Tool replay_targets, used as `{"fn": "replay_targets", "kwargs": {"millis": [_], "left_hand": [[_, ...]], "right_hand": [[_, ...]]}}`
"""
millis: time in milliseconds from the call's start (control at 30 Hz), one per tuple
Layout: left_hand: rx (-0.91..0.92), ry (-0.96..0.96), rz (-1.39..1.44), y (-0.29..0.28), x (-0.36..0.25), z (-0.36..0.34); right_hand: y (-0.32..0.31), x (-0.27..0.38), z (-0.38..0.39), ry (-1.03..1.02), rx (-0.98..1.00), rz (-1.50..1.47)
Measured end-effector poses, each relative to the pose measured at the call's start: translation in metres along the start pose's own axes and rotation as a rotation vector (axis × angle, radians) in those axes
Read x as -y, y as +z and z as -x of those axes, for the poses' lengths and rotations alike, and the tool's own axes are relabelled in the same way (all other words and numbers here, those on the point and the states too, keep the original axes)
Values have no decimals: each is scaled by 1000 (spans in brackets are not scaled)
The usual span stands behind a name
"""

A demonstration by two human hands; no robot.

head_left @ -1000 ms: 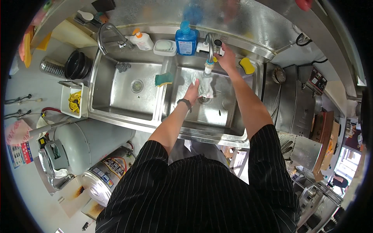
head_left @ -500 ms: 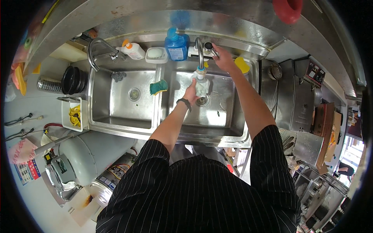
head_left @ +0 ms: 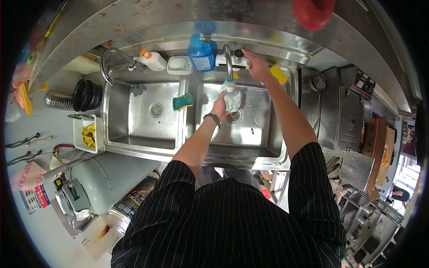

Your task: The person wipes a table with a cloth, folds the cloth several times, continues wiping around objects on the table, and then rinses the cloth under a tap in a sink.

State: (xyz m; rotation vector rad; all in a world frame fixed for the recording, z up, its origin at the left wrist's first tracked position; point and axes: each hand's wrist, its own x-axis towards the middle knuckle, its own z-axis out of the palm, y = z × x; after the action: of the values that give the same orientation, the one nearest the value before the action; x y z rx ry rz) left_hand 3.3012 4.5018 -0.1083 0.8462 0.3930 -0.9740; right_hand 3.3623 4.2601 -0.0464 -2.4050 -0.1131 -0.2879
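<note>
My left hand [head_left: 219, 107] is closed around a pale grey-white wet cloth [head_left: 233, 102] just under the spout of the right faucet [head_left: 229, 67]. The cloth looks bunched and hangs above the drain [head_left: 233, 116] of the right sink basin [head_left: 214, 140]. At the back of this basin my right hand [head_left: 258, 67] grips the black-knobbed faucet lever [head_left: 241, 55]. Its fingertips are partly hidden. A green and yellow sponge [head_left: 182, 102] rests on the divider to the left of the cloth.
Behind the basins stand a blue pump bottle [head_left: 202, 56], a white soap dish [head_left: 179, 65] and a white bottle with an orange cap [head_left: 153, 60]. Another faucet [head_left: 105, 67] arches over the left basin [head_left: 143, 129], where a steel scourer [head_left: 137, 90] lies. A metal shelf edge [head_left: 250, 24] runs overhead.
The cloth looks whiter and more bunched under the spout. Both hands keep nearly the same places; the whole view has shifted slightly.
</note>
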Motion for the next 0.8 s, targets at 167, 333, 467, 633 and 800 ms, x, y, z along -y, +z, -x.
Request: {"fn": "replay_targets", "kwargs": {"millis": [167,333,467,633,800], "left_hand": [[-36,52,-18,-4,-2,6],[-126,131,26,-34,7,-8],[-61,180,-67,-26,22,-2],[-298,242,26,-16,8,14],[-524,240,-116,-38,-12,16]], "right_hand": [[26,16,25,179,-345,-8],[119,54,109,915,-369,-672],[148,50,120,1278,-327,-1651],[143,36,140,1087,-389,-1501],[110,66,139,978,-364,-1663]]}}
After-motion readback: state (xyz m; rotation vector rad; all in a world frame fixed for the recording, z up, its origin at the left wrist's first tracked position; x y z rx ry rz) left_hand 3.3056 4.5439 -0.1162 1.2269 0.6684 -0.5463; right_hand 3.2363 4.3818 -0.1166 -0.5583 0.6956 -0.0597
